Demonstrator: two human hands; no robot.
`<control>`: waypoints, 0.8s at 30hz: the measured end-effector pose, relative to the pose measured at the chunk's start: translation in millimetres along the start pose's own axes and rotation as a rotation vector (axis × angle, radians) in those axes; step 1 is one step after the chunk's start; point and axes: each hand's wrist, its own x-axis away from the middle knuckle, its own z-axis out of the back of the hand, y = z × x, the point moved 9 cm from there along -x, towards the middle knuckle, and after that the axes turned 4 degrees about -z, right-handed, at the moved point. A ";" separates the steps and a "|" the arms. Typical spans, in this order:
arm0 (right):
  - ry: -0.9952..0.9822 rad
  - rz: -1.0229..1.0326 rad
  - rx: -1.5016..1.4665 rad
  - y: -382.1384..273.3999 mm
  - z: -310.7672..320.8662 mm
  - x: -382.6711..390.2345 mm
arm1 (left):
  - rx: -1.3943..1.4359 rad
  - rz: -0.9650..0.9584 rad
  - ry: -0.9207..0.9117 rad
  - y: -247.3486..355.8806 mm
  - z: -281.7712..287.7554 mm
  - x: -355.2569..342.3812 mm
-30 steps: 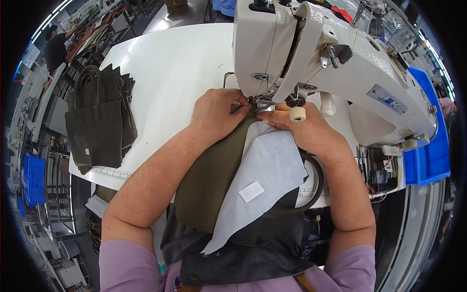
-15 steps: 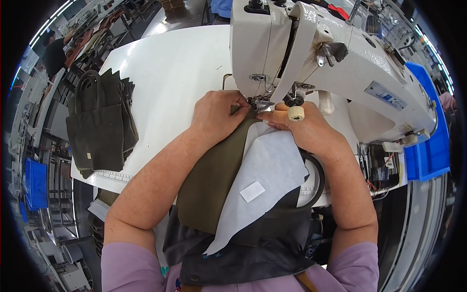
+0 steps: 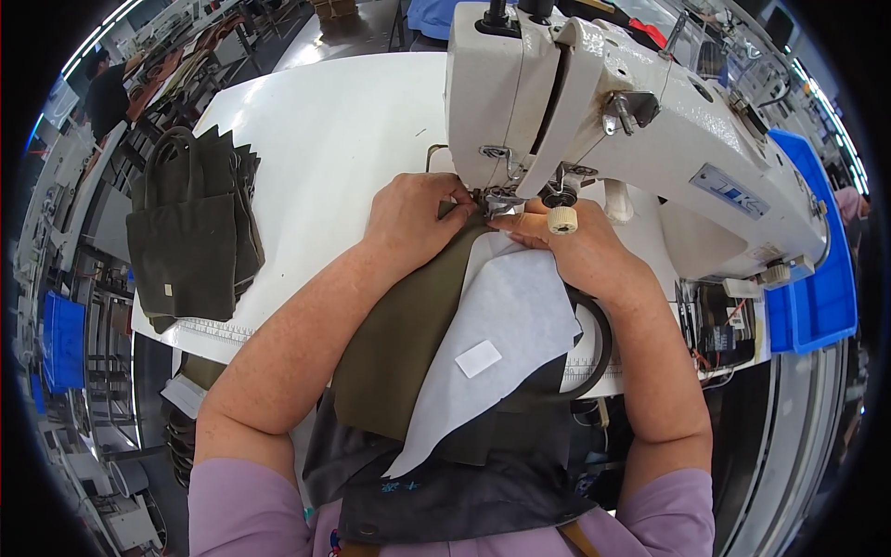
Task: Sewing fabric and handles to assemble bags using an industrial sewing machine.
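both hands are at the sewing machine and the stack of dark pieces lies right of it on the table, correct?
Wrong side: the head view shows the stack of dark pieces left of the sewing machine, on the table.

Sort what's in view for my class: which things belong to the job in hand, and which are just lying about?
In the job:
- left hand and right hand, at the machine's foot
- white sewing machine
- olive fabric
- white sheet

Lying about:
- dark stack with handles (untouched, perhaps related)
- blue tray
- blue bin
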 end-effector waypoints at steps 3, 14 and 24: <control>-0.008 -0.002 0.026 0.5 -2.6 -0.7 | 0.035 -0.039 0.052 -0.8 1.7 1.2; 0.052 -0.067 -0.017 8.5 -2.0 0.3 | -0.011 -0.048 0.065 -2.4 0.9 -2.4; 0.038 -0.095 -0.089 8.1 -0.8 -0.4 | -0.036 -0.076 0.080 -2.4 -0.1 -2.9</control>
